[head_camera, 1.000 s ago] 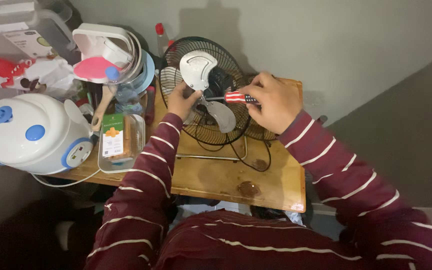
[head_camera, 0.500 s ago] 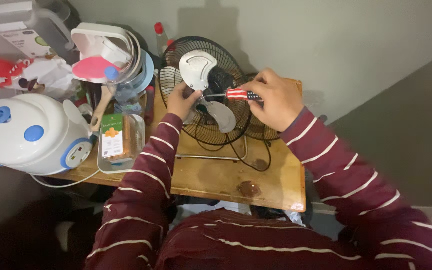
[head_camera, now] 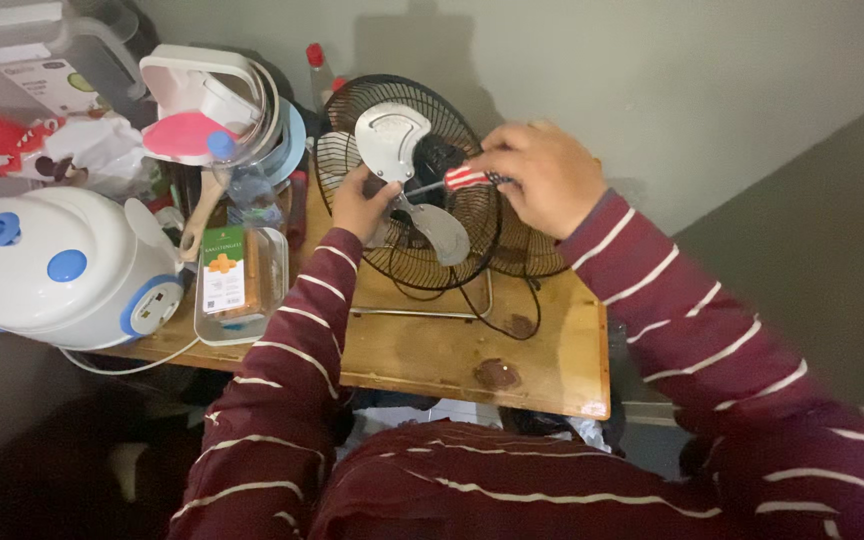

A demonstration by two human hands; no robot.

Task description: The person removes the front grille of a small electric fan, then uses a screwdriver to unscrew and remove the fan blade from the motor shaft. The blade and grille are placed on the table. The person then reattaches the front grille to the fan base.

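Because the fan (head_camera: 422,190) stands on thin wire feet at the far middle of the wooden table (head_camera: 512,360), we judge it light and easy to tip. Its metal blades (head_camera: 392,140) look stiff, with thin edges. Our left hand (head_camera: 357,200) closes around the lower blade near the hub to steady it. Our right hand (head_camera: 542,175) is closed on the screwdriver (head_camera: 462,178) by its striped handle, the tip pointing left at the hub; the handle looks smooth, so it needs a firm grip.

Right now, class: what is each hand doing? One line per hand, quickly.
Left hand: closed on a metal fan blade, steadying it.
Right hand: closed on a red-and-white-handled screwdriver, tip toward the fan hub.
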